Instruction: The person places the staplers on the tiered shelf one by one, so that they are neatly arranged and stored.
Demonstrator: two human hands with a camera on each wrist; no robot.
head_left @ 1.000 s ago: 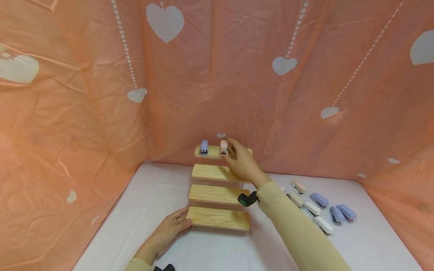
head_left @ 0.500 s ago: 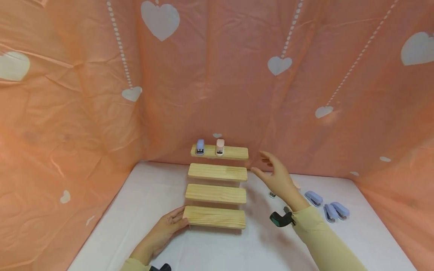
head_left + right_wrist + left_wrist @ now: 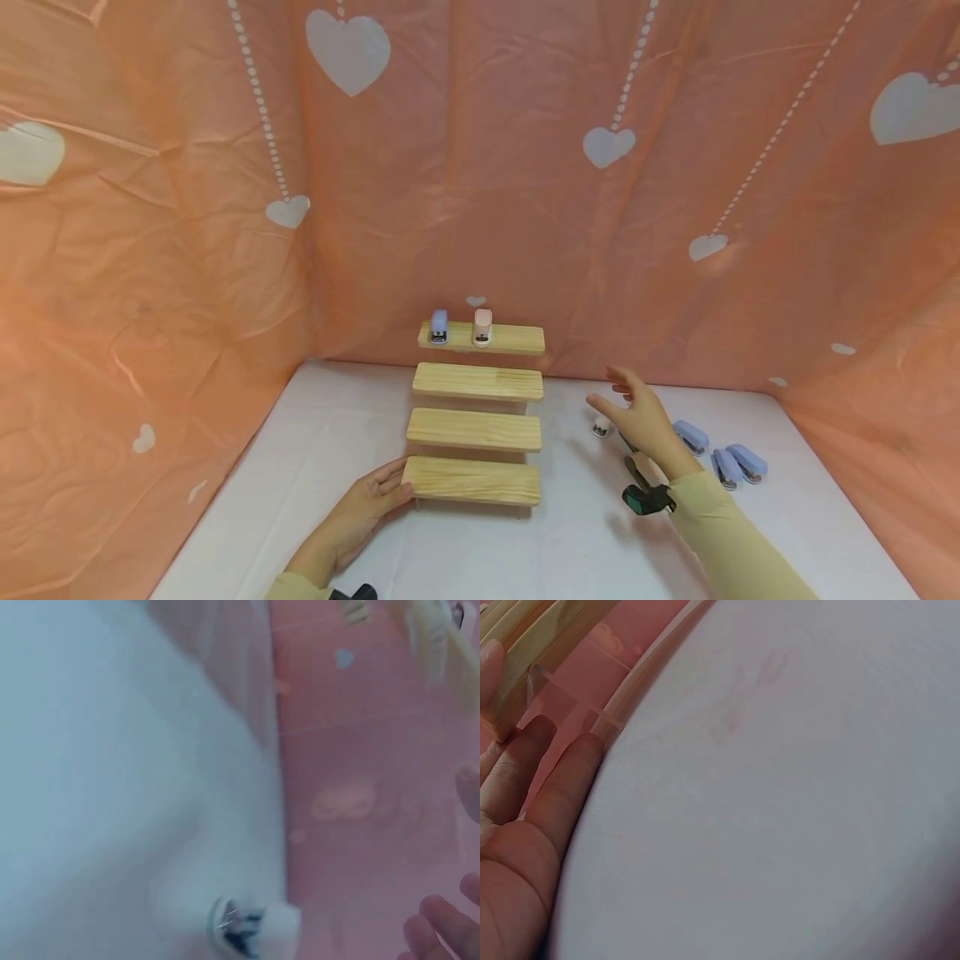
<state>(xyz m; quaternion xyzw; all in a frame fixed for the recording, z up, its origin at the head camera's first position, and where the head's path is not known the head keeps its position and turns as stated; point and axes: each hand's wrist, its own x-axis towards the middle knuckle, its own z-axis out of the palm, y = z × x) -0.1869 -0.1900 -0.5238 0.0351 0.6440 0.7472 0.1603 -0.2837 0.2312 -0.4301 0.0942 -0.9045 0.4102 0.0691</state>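
A four-step wooden display stand [image 3: 472,481] has a lavender mini stapler [image 3: 438,326] and a pale pink mini stapler [image 3: 483,327] upright on its top step. My left hand [image 3: 367,510] holds the left end of the lowest step, thumb at the wood and fingers beside the clear support [image 3: 574,697]. To the right of the stand my right hand [image 3: 643,422] hovers with fingers spread and nothing in them. Close by it on the table is a white mini stapler [image 3: 277,930], blurred in the right wrist view. The hand and wrist hide other staplers behind them.
Several lavender staplers [image 3: 692,437] lie on the white table [image 3: 600,550] at right. An orange-pink curtain [image 3: 517,167] with white hearts closes the back and sides, close behind the stand. A black wrist camera [image 3: 647,498] sits on the right wrist.
My right hand has let go of the pink stapler on the top step and moved right and down, over the staplers on the table. The left hand stays on the lowest step.
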